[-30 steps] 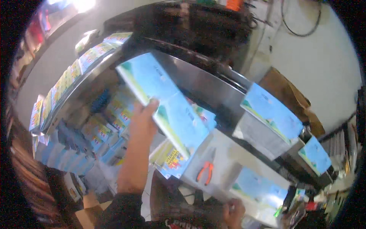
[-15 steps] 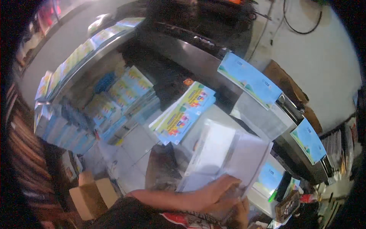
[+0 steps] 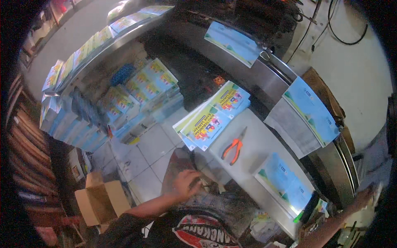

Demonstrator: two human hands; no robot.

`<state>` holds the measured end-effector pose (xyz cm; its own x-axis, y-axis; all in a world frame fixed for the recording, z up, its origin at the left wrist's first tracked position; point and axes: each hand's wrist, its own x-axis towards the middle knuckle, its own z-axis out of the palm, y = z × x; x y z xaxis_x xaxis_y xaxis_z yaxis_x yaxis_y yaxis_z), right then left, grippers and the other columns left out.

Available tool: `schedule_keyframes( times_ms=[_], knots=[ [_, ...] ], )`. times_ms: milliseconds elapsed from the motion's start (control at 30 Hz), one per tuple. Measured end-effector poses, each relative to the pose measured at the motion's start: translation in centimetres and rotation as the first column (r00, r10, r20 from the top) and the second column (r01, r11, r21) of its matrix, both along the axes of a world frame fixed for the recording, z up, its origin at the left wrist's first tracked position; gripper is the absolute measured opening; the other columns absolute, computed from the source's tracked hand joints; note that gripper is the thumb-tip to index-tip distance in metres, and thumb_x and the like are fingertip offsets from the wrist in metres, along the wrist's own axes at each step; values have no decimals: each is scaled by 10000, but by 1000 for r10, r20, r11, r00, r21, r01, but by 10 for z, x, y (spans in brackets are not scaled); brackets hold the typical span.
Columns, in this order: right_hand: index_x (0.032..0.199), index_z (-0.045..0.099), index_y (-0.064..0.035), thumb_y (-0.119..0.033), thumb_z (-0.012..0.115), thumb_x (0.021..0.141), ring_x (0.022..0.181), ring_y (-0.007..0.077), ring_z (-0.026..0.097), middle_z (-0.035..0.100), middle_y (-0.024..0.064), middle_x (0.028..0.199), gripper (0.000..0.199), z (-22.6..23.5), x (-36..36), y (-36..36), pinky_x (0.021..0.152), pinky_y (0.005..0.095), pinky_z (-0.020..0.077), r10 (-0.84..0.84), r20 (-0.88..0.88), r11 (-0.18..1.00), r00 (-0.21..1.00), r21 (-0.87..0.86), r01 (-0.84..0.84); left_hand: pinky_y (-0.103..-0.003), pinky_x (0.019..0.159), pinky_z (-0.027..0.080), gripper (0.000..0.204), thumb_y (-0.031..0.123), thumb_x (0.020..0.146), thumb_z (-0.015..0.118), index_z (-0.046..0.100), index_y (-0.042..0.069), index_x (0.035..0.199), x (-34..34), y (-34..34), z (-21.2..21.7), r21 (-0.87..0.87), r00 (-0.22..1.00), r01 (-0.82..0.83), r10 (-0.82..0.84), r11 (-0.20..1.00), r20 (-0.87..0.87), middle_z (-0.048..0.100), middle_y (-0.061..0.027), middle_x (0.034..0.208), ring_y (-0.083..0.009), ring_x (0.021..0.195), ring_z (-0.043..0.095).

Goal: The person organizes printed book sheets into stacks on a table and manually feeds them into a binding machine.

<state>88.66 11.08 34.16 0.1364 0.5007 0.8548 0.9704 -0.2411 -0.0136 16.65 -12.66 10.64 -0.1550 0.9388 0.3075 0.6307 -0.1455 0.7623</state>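
My left hand (image 3: pixel 187 184) rests over my lap with its fingers curled; a small dark patch shows at the fingers, and I cannot make out what it is. Far to the right, my right hand (image 3: pixel 369 197) reaches out beside the metal rail and is smeared by motion. Orange-handled pliers (image 3: pixel 234 149) lie on the white table (image 3: pixel 248 167) in front of me. At the table's far end is a small pile of printed yellow-and-blue booklet covers (image 3: pixel 215 120). Light blue printed sheets (image 3: pixel 284 184) lie at its near right end.
Tall stacks of booklets (image 3: pixel 142 89) stand on the tiled floor at left. More covers line a curved ledge (image 3: pixel 97 45) behind them. An open cardboard box (image 3: pixel 101 200) sits at lower left. Blue covers (image 3: pixel 310 113) and white sheets (image 3: pixel 291 126) rest on the metal rail (image 3: pixel 281 76).
The white sheets that both hands held over the table are out of them. My left hand went to my lap, my right swung far right. The pliers and blue sheets on the table are uncovered.
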Motion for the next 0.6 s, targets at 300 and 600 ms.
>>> schedule_keyframes(
  times_ms=[300, 600],
  knots=[
    [1359, 454, -46, 92, 384, 867, 1305, 304, 417, 456, 156, 1394, 515, -80, -63, 68, 1071, 405, 355, 364, -118, 788, 924, -490, -373, -481, 859, 418, 392, 281, 816, 635, 572, 91, 1154, -19, -22, -12, -348, 911, -150, -7, 926, -412, 591, -133, 1084, -341, 999, 555],
    [1363, 449, -66, -59, 512, 891, 1306, 300, 416, 434, 153, 1413, 477, -98, -118, 1, 1058, 420, 355, 218, -343, 722, 914, -574, -387, -510, 938, 396, 450, 316, 865, 571, 509, 111, 1261, -18, -14, -23, -412, 934, -121, -37, 903, -356, 535, -181, 1179, -364, 1081, 517]
  ],
)
